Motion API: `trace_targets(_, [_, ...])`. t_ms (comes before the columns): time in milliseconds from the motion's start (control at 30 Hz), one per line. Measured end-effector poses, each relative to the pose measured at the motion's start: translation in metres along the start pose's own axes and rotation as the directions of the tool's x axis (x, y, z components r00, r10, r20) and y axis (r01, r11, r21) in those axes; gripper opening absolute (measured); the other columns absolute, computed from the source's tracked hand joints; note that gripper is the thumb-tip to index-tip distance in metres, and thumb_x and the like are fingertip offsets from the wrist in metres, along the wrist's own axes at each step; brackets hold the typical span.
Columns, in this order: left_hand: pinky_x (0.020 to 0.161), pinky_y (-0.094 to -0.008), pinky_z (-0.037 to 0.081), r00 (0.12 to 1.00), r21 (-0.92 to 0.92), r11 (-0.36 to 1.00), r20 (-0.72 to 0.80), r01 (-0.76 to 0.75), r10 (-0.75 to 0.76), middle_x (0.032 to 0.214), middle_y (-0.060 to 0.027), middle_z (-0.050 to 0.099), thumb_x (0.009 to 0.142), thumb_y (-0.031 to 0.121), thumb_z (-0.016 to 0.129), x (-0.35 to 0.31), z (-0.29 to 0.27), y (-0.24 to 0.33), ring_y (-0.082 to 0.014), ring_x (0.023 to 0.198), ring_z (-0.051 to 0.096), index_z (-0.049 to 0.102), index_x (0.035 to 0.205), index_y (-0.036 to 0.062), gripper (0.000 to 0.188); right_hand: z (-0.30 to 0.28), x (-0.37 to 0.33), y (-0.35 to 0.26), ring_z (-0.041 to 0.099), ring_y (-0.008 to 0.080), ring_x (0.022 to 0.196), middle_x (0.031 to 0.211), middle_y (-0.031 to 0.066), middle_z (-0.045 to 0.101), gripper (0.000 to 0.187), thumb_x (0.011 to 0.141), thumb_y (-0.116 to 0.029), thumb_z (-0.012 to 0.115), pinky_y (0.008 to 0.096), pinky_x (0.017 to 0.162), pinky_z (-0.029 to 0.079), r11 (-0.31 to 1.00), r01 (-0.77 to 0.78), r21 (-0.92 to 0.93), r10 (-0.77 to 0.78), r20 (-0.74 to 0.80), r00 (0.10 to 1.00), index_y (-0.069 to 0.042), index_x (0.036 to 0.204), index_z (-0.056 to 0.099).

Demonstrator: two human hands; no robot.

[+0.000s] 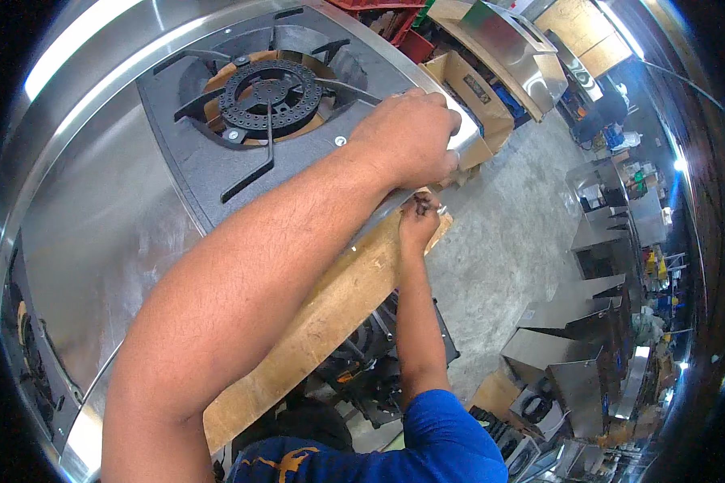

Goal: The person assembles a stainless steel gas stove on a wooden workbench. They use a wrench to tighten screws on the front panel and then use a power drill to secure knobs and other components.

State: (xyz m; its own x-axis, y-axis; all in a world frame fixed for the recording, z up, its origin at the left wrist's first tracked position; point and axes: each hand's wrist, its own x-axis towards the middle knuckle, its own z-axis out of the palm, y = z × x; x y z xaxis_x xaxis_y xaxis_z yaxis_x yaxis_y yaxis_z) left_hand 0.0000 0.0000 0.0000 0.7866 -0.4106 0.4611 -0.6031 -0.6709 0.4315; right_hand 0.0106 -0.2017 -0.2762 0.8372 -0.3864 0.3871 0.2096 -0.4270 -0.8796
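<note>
Indoors, left fingers curled at steel stovetop edge, right fingers below, both grips unclear, concrete floor.

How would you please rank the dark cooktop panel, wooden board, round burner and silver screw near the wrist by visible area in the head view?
Largest: dark cooktop panel
wooden board
round burner
Smallest: silver screw

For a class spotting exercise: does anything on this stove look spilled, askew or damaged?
Nothing clearly stands out. The burner sits within the black plate, with no visible break or spill. The steel panel beside it has pale marks, smudges or glare; I cannot tell which.
</note>
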Motion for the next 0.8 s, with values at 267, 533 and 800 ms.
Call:
trace_targets(267, [0.096,-0.0465,0.049,1.000,-0.003,1.000,-0.008,0.005,-0.005,0.110,-0.0170,0.065,0.079,0.028,0.067,-0.003,-0.001,-0.001,-0.0362,0.110,0.059,0.070,0.109,0.0036,0.039,0.006,-0.026,-0.032,0.063,0.0346,0.082,0.089,0.0172,0.060,0.014,0.086,0.003,0.051,0.0427,0.074,0.052,0.885,0.401,-0.235,-0.404,0.038,0.914,0.001,0.097,0.058])
trace_targets(533, [0.097,-0.0463,0.048,1.000,-0.030,1.000,-0.006,0.002,-0.002,0.110,-0.0166,0.065,0.079,0.028,0.069,-0.007,-0.006,0.003,-0.0357,0.110,0.060,0.071,0.109,0.0038,0.039,0.005,-0.032,-0.029,0.060,0.0368,0.087,0.096,0.0197,0.058,0.016,0.084,-0.001,0.053,0.0449,0.075,0.050,0.854,0.471,-0.219,-0.461,0.100,0.882,0.000,0.100,0.056])
trace_targets(800, [0.096,-0.0461,0.049,1.000,-0.038,0.999,-0.003,0.002,-0.002,0.109,-0.0159,0.066,0.078,0.026,0.068,-0.012,-0.005,0.001,-0.0345,0.110,0.060,0.072,0.105,0.0031,0.036,-0.010,-0.023,-0.034,0.065,0.0333,0.083,0.096,0.0181,0.060,0.027,0.087,0.000,0.055,0.0412,0.074,0.053,0.895,0.408,-0.181,-0.354,0.270,0.896,0.000,0.114,0.052])
